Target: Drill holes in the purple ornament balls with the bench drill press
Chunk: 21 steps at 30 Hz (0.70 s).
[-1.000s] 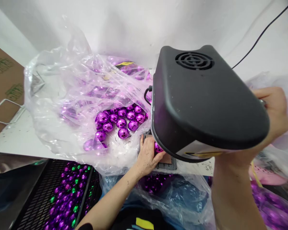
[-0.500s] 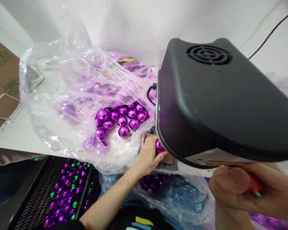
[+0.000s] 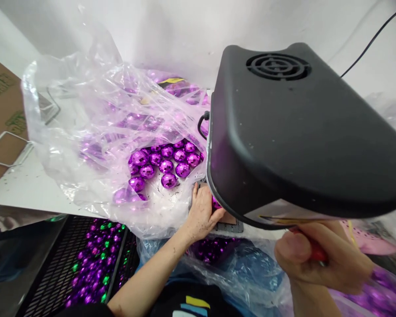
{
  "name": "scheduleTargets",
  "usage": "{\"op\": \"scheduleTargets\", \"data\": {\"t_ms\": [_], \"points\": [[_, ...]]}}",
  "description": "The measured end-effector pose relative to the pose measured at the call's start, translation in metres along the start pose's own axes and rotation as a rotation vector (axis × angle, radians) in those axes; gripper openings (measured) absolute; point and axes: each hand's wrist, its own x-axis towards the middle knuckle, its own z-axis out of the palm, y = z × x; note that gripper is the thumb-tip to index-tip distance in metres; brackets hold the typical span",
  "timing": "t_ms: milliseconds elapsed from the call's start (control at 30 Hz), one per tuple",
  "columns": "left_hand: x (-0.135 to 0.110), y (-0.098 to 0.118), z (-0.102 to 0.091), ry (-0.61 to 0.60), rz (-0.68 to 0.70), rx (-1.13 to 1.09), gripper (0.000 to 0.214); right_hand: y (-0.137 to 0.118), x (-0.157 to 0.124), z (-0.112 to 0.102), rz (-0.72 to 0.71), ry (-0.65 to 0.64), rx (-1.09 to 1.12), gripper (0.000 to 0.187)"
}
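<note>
My left hand (image 3: 200,215) is closed round a shiny purple faceted ball (image 3: 215,203), low over a grey base plate (image 3: 234,227) with a brown pad on it. Most of that ball is hidden behind a big black machine housing (image 3: 303,145) with a round vent grille on top. At the lower right, my right hand (image 3: 326,264) is wrapped round a red handle (image 3: 318,252) just below the housing; this hand is a little blurred. Several more purple balls (image 3: 166,166) lie left of my left hand, in the mouth of a clear plastic bag (image 3: 82,176).
A black mesh crate (image 3: 49,273) with purple and green balls stands low on the left. Beside it at the far left is a cardboard box (image 3: 6,105) with a wire frame (image 3: 9,165). A black cable (image 3: 372,39) runs along the wall. Purple balls show at lower right.
My right hand and the red handle have moved left under the housing. Less of the ball in my left hand shows now. The whole view has shifted slightly.
</note>
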Motion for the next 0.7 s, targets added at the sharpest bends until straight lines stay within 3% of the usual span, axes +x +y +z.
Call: {"op": "scheduleTargets", "data": {"t_ms": [100,300,600,700], "points": [[0.000,0.000,0.000,-0.004,0.002,-0.013,0.045,0.004,-0.006,0.003,-0.088,0.036,-0.080,0.019],[0.001,0.002,0.000,-0.003,0.006,-0.034,0.038,0.011,-0.020,0.012,-0.110,0.117,-0.037,0.009],[0.001,-0.004,0.003,-0.011,0.048,0.079,0.037,0.019,-0.029,0.037,-0.147,0.101,0.006,0.011],[0.001,-0.007,0.003,-0.005,0.068,0.081,0.036,0.018,-0.030,0.035,-0.109,0.102,0.037,0.005]]}}
